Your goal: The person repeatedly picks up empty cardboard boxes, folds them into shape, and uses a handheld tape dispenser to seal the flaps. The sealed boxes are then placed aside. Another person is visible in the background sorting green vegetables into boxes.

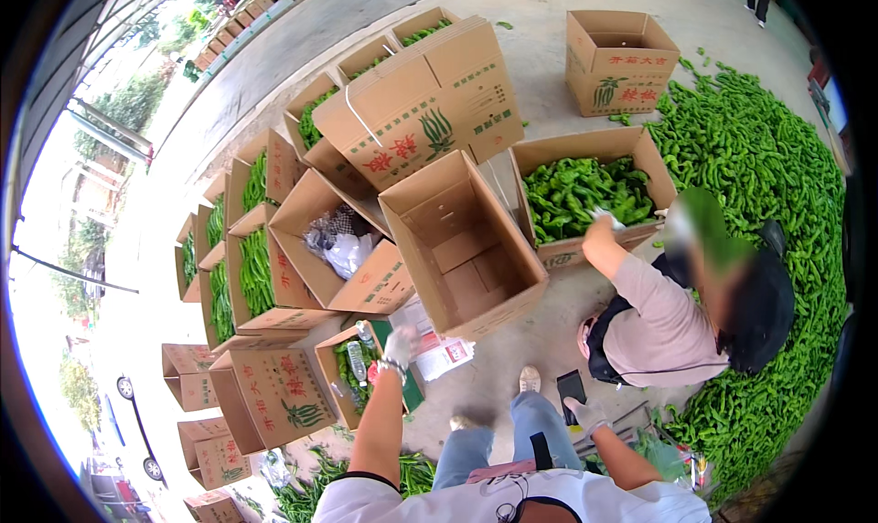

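My left hand [401, 345], in a pale glove and blurred, is above the edge of a small carton [325, 366] holding green peppers and plastic bottles [357, 362]. Whether its fingers grip anything cannot be told. Printed papers [444, 360] lie just right of it. Low on the right, my gloved right hand [587, 414] has its fingers at the lower edge of a dark flat device, seemingly a phone [571, 390], and holds it. Before me stands a tall open cardboard box [473, 262] with nothing inside.
To the right, a co-worker [658, 317] bends with one hand in a pepper-filled carton [588, 197]. Behind them spreads a large pepper heap [768, 153]. Flattened cartons [425, 101] lean at the back. Filled cartons [255, 269] line the left; another box [343, 249] holds plastic bags.
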{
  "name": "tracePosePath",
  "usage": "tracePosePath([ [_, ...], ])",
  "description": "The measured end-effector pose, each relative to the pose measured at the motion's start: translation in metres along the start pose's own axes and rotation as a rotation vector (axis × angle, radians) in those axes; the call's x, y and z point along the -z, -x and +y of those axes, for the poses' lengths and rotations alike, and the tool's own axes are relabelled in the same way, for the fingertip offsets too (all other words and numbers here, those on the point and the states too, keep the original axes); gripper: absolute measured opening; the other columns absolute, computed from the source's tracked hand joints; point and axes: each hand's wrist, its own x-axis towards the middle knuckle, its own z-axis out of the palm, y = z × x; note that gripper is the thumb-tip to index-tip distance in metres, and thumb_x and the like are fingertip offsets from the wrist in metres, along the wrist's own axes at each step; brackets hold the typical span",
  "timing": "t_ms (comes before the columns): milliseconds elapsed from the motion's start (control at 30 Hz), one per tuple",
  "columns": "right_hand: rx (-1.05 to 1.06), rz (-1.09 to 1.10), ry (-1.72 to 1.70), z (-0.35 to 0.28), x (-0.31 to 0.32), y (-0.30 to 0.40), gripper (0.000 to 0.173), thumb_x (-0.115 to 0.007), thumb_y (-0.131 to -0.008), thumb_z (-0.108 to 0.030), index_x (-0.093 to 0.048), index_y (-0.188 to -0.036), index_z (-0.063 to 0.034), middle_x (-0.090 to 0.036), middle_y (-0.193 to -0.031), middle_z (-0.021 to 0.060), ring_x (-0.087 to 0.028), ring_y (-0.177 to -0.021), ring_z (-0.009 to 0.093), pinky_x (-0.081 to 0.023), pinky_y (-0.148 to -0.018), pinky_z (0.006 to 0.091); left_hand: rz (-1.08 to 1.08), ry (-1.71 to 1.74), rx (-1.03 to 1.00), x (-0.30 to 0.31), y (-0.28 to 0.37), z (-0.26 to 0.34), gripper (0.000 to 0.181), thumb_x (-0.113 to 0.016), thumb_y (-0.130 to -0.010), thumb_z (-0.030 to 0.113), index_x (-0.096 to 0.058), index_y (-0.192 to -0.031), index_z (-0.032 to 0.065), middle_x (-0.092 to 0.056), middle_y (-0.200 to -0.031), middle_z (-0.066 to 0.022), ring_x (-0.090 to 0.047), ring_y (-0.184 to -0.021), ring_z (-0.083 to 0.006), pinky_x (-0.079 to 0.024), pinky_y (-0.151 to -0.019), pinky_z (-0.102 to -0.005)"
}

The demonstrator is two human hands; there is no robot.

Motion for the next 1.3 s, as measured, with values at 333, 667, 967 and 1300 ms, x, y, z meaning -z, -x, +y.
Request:
tracePosePath([
  [333, 0.202, -0.076, -0.062, -0.094, 0.034, -0.022, 0.049, -0.073, -0.071, -0.044, -0.071, -0.082, 0.0038, -0.068, -0.070, 0.0131, -0.066, -0.065, 0.020, -0.049, -0.058, 0.0337, 0.747, -0.362, -0.154, -0.034, -0.035, 0.024, 0.024, -0.063, -0.085, 0.027, -0.059, -0.102, 0.0104, -0.066, -0.095, -0.0073, -0.065, -0.086, -0.0255, -0.052, -0.072, -0.0393],
  [667, 0.254, -0.287, -0.168, -0.291, -0.014, -0.013, 0.028, -0.071, -0.078, -0.032, -0.071, -0.090, -0.0075, -0.067, -0.070, 0.0060, -0.063, -0.063, 0.015, -0.051, -0.061, 0.0308, 0.779, -1.183, -0.664, -0.058, -0.247, 0.350, 0.025, -0.060, -0.086, 0.023, -0.064, -0.100, 0.0035, -0.065, -0.083, -0.0080, -0.062, -0.077, -0.0202, -0.050, -0.068, -0.0333],
  [967, -0.058, -0.404, -0.366, -0.364, -0.119, -0.057, 0.022, -0.059, -0.090, -0.022, -0.066, -0.096, -0.0028, -0.064, -0.071, 0.0065, -0.060, -0.059, 0.018, -0.051, -0.058, 0.0324, 0.852, -2.087, -0.733, -0.021, -0.453, 0.602, 0.064, -0.066, -0.081, 0.032, -0.045, -0.135, 0.0029, -0.050, -0.134, -0.0210, -0.048, -0.125, -0.0317, -0.038, -0.105, -0.0396],
  [1300, -0.282, -0.135, -0.102, -0.411, -0.134, -0.064, 0.055, -0.075, -0.066, -0.053, -0.073, -0.094, -0.0062, -0.071, -0.085, 0.0129, -0.069, -0.079, 0.023, -0.053, -0.072, 0.0329, 0.851, -2.392, -0.405, -0.030, -0.500, 0.613, 0.057, -0.068, -0.077, 0.023, -0.047, -0.128, 0.0091, -0.050, -0.123, -0.0109, -0.049, -0.117, -0.0286, -0.040, -0.095, -0.0451],
])
